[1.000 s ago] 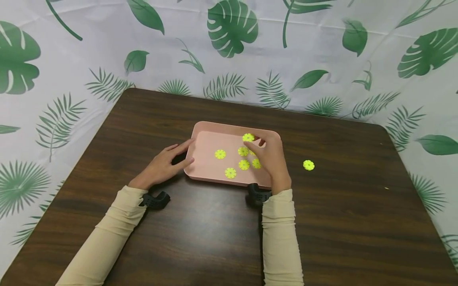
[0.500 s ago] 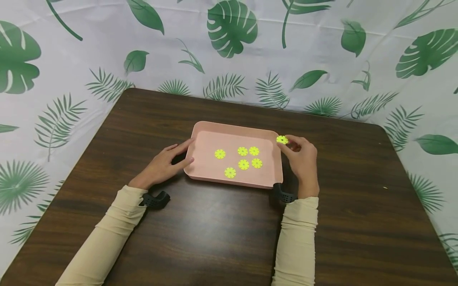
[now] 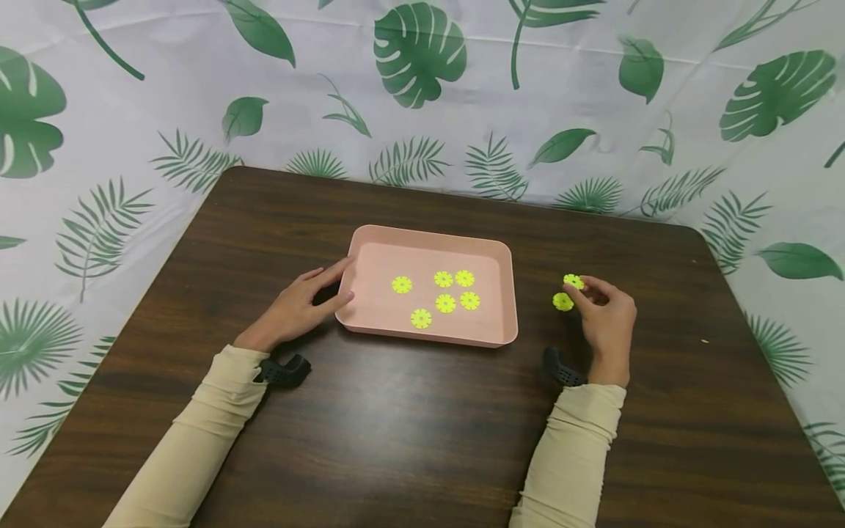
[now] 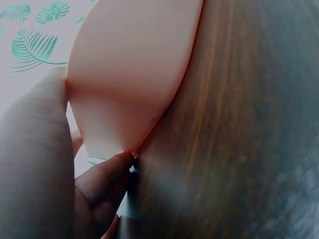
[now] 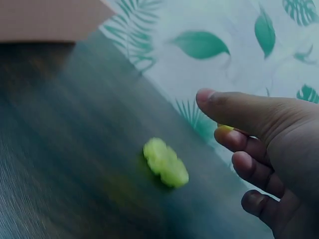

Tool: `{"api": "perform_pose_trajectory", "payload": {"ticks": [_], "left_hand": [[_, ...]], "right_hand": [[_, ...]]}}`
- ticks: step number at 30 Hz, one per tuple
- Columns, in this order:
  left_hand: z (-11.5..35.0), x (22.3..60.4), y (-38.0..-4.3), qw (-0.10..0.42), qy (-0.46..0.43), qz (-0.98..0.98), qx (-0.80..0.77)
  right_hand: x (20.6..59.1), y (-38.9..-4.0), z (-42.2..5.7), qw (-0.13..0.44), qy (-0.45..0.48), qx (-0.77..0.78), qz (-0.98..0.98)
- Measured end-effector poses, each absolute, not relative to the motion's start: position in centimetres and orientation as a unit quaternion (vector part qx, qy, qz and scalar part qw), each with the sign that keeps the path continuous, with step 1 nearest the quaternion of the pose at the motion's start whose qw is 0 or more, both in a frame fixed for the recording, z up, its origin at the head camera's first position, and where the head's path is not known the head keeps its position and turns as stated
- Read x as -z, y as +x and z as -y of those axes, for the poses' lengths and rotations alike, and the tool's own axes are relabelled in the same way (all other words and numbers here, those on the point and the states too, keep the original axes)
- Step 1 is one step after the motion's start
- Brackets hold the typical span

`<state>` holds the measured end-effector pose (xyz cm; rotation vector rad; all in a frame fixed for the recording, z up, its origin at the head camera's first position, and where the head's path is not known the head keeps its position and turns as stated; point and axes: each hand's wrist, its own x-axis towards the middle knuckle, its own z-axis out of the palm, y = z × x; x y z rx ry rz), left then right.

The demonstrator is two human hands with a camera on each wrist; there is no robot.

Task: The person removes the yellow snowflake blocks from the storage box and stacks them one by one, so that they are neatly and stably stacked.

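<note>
- Wearing beige sleeves (image 3: pixel 188 440) and black wrist mounts (image 3: pixel 285 371), the person's arms come in from the near side over a dark worktop (image 3: pixel 396 433).
- On the right, the right hand (image 3: pixel 609 319) pinches a yellow disc (image 3: pixel 573 281) between thumb and forefinger, seemingly above the worktop; its other fingers curl loosely.
- Just beside that, to the near left, a loose disc (image 3: pixel 562 301) lies on the worktop, right of the tray. A light pinch at the rim probably serves best; any lowering should be level and gentle, lest the two knock together.
- On the left, the left hand (image 3: pixel 297 302) touches the tray (image 3: pixel 375 312) at its left end, thumb and forefinger wide apart. Soft steadying contact should suffice; a harder push might slide it.
- Inside the tray, six discs (image 3: pixel 421 318) lie flat: one left, one near, four grouped toward the right.
- Farthest off hangs a white leaf-print cloth (image 3: pixel 561 70).
</note>
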<state>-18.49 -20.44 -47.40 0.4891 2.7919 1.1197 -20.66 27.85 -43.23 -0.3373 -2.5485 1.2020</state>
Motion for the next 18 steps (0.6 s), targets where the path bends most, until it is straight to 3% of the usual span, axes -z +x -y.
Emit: {"api": "perform_pose_trajectory", "payload": {"ticks": [18], "left_hand": [[20.4, 47.5, -18.5, 0.046, 0.157, -0.914, -0.371]], "right_hand": [[45.0, -20.2, -29.8, 0.082, -0.116, -0.404, 0.904]]}}
